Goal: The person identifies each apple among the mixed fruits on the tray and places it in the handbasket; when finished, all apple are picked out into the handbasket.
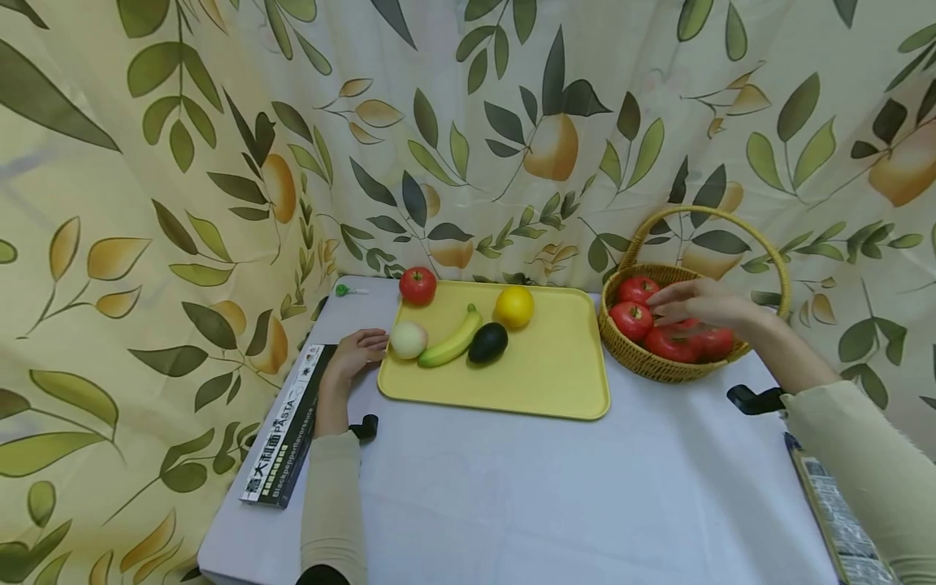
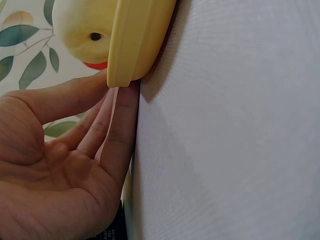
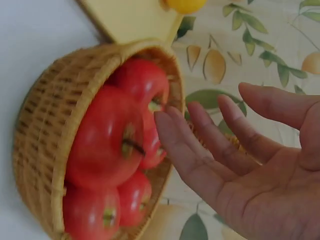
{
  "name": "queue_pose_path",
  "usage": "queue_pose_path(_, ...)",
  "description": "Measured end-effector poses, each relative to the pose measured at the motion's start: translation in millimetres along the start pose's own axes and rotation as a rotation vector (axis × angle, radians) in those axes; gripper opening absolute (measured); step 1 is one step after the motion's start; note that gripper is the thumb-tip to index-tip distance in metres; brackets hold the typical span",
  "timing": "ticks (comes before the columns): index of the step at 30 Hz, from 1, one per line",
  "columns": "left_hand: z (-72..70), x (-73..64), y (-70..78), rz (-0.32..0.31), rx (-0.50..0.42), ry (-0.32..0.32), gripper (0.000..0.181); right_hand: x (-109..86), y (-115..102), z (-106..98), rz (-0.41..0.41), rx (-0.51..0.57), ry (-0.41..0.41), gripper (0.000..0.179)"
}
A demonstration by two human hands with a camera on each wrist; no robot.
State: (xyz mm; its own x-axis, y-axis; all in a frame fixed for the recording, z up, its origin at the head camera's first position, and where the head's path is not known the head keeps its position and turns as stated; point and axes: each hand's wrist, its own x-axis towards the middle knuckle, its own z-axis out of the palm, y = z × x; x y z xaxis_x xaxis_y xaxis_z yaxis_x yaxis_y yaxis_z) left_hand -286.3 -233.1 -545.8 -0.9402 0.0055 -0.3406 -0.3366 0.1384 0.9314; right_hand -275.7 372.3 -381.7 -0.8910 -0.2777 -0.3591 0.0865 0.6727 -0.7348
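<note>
My left hand is at the left edge of the yellow tray, fingers extended and fingertips right at the rim; the left wrist view shows the tray's edge in front of them. Beside it on the tray is a pale round fruit. My right hand hovers over the wicker basket, fingers spread and slightly bent, holding nothing. Several red apples fill the basket; a large apple lies in front of the fingertips in the right wrist view.
The tray also bears a banana, a dark avocado, a yellow-orange fruit and a red apple at its far left corner. A black pasta box lies left; a small green item is behind it.
</note>
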Motion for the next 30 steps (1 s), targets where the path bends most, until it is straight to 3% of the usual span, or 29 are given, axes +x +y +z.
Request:
queue_pose_path(10,5.1,5.9,-0.6,0.002,0.005,-0.011,0.056,9.0,-17.2,20.4,-0.065,0.067,-0.021,0.047)
queue_pose_path(21,1.7,5.1,-0.6,-0.009,-0.006,0.002,0.057,33.2,-47.0,41.0,-0.086,0.077,-0.031,0.044)
queue_pose_path(30,-0.9,3.3,-1.6,-0.003,-0.025,0.008,0.058,53.1,-74.5,59.2,-0.129,0.152,-0.091,0.045)
